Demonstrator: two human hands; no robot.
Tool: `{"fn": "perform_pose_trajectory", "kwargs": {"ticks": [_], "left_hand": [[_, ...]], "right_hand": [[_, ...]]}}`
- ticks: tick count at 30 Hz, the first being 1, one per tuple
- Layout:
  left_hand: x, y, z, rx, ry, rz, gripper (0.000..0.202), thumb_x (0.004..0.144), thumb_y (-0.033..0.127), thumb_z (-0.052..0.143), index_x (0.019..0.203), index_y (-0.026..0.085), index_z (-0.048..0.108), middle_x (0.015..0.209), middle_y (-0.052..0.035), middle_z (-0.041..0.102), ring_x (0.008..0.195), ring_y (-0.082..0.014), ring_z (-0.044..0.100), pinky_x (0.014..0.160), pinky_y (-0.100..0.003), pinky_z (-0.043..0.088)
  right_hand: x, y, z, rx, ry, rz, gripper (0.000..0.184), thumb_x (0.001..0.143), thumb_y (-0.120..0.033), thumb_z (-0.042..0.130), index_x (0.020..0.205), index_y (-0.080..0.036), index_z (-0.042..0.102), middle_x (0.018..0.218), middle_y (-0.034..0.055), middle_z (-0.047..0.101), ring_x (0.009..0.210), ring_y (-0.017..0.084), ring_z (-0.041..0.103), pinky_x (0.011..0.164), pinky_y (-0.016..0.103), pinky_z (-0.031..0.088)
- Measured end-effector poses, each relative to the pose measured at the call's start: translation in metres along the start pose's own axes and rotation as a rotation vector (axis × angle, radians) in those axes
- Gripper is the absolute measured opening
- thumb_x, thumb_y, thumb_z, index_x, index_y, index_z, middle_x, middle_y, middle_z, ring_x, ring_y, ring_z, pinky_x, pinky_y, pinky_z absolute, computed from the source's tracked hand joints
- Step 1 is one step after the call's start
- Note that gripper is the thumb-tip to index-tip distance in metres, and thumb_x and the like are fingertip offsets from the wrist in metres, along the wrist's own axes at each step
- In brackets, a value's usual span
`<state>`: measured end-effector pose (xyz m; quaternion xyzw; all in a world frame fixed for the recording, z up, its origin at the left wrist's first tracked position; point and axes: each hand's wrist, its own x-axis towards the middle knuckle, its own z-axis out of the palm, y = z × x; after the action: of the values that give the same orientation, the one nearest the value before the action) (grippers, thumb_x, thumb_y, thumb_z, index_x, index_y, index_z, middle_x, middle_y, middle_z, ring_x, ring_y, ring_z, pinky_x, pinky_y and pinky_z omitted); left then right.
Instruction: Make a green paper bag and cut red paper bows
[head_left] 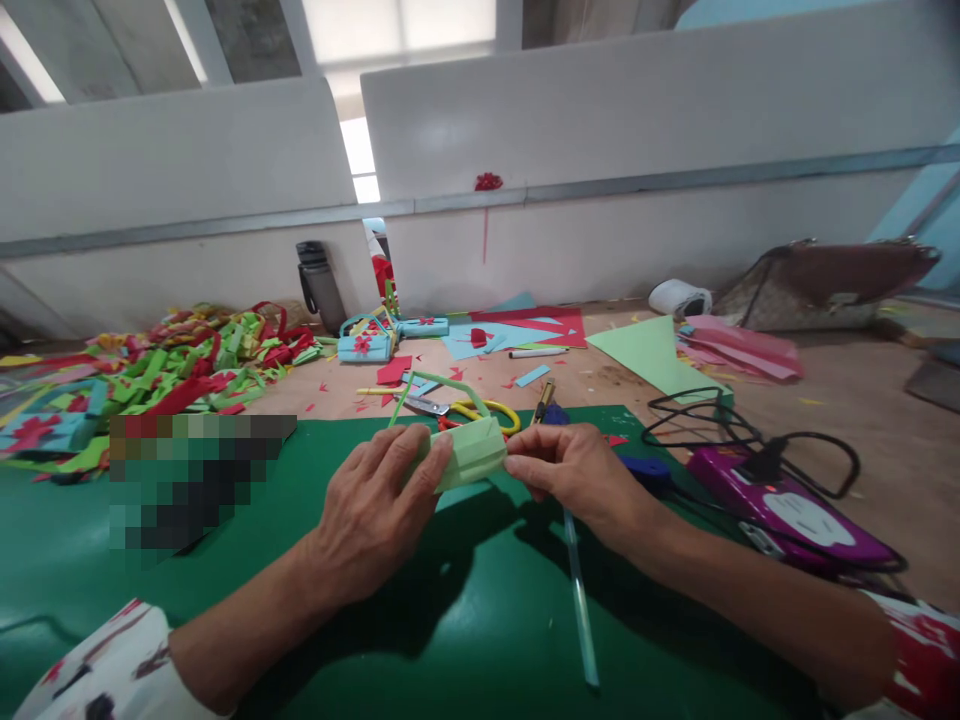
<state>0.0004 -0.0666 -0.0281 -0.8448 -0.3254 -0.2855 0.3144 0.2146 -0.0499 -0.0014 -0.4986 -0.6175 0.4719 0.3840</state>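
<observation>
A small light-green paper handbag (476, 450) with a thin strap handle is held above the green mat. My left hand (382, 490) is closed around its left part, thumb on the near side. At the bag's right end, the thumb and fingertips of my right hand (570, 465) are pinched against its edge. Just behind lie scissors (514, 415) with yellow handles and a box cutter (545, 397). Partly hidden by my right hand is a blue tool (646, 470), and a translucent glue stick (579, 610) extends toward me below that hand.
At the left is a pile of green and red paper strips (217, 360). Light-blue paper handbags (365, 343) stand behind, near a dark bottle (319, 285). A purple power strip (795, 510) with black cables lies right. Green paper (652, 355) and a brown bag (817, 285) are farther back.
</observation>
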Motion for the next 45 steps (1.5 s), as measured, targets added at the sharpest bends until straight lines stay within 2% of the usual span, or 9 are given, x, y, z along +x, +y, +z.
{"fn": "perform_pose_trajectory", "kwargs": {"ticks": [6,10,12,15,18,21,30,34,45], "left_hand": [[0.001,0.000,-0.002,-0.046,-0.014,-0.005,0.049,0.076,0.016,0.063,0.121,0.009,0.045,0.110,-0.0172,0.058,0.099,-0.0299,0.054,0.078,-0.042,0.050],[0.001,0.000,-0.015,-0.108,0.100,-0.055,0.049,0.073,0.021,0.068,0.117,0.012,0.049,0.120,-0.0183,0.053,0.112,-0.0318,0.048,0.090,-0.045,0.044],[0.001,0.000,-0.024,-0.173,0.202,-0.224,0.040,0.073,0.021,0.067,0.110,0.016,0.053,0.114,-0.0135,0.057,0.105,-0.0268,0.053,0.089,-0.041,0.044],[0.003,-0.001,-0.035,-0.436,0.162,-0.725,0.006,0.079,0.020,0.059,0.083,0.017,0.060,0.084,-0.0041,0.063,0.073,-0.0143,0.059,0.063,-0.024,0.047],[0.005,-0.001,-0.037,-0.804,0.014,-1.150,0.016,0.075,0.029,0.062,0.070,0.014,0.060,0.059,0.0018,0.055,0.050,-0.0082,0.047,0.045,-0.018,0.037],[0.006,0.002,-0.033,-1.029,-0.072,-1.352,0.020,0.069,0.033,0.067,0.069,0.013,0.062,0.050,0.0052,0.048,0.044,-0.0053,0.036,0.041,-0.017,0.029],[0.008,0.006,-0.022,-1.163,-0.077,-1.442,0.022,0.060,0.033,0.075,0.068,0.014,0.067,0.047,0.0062,0.048,0.041,-0.0042,0.032,0.039,-0.018,0.024],[0.010,0.006,-0.019,-1.195,-0.057,-1.441,0.022,0.060,0.032,0.075,0.068,0.013,0.066,0.049,0.0053,0.050,0.040,-0.0039,0.032,0.039,-0.018,0.022],[0.008,0.004,-0.014,-1.321,-0.059,-1.488,0.024,0.061,0.033,0.072,0.065,0.013,0.059,0.047,0.0076,0.041,0.040,-0.0034,0.029,0.038,-0.017,0.018]], "right_hand": [[0.000,0.005,-0.001,-0.131,0.001,-0.058,0.014,0.070,-0.022,0.056,0.058,-0.016,0.053,0.046,-0.0056,0.048,0.043,0.007,0.041,0.042,0.020,0.030],[0.002,0.007,-0.005,-0.209,0.043,-0.098,0.017,0.075,-0.025,0.051,0.060,-0.017,0.051,0.046,-0.0047,0.049,0.043,0.009,0.041,0.044,0.022,0.031],[0.003,0.007,-0.007,-0.230,0.066,-0.109,0.018,0.076,-0.027,0.049,0.061,-0.018,0.051,0.046,-0.0042,0.049,0.044,0.009,0.042,0.045,0.022,0.032],[0.002,0.008,-0.009,-0.252,0.094,-0.118,0.020,0.078,-0.029,0.049,0.062,-0.018,0.051,0.047,-0.0042,0.050,0.044,0.010,0.042,0.044,0.022,0.031],[0.002,0.007,-0.009,-0.271,0.131,-0.127,0.021,0.078,-0.031,0.049,0.062,-0.018,0.052,0.048,-0.0037,0.051,0.044,0.010,0.043,0.044,0.022,0.032],[0.001,0.006,-0.007,-0.269,0.178,-0.128,0.019,0.077,-0.030,0.050,0.062,-0.018,0.053,0.047,-0.0034,0.052,0.044,0.010,0.044,0.044,0.022,0.033],[0.001,0.005,-0.005,-0.266,0.203,-0.157,0.021,0.078,-0.031,0.050,0.061,-0.019,0.052,0.046,-0.0026,0.052,0.041,0.010,0.043,0.042,0.023,0.033],[0.001,0.006,-0.006,-0.257,0.207,-0.168,0.020,0.077,-0.031,0.052,0.061,-0.019,0.053,0.045,-0.0025,0.052,0.040,0.011,0.044,0.041,0.023,0.034],[-0.001,0.001,-0.002,-0.135,0.206,-0.170,0.016,0.070,-0.030,0.059,0.061,-0.017,0.058,0.052,-0.0026,0.051,0.047,0.010,0.043,0.045,0.023,0.034]]}}
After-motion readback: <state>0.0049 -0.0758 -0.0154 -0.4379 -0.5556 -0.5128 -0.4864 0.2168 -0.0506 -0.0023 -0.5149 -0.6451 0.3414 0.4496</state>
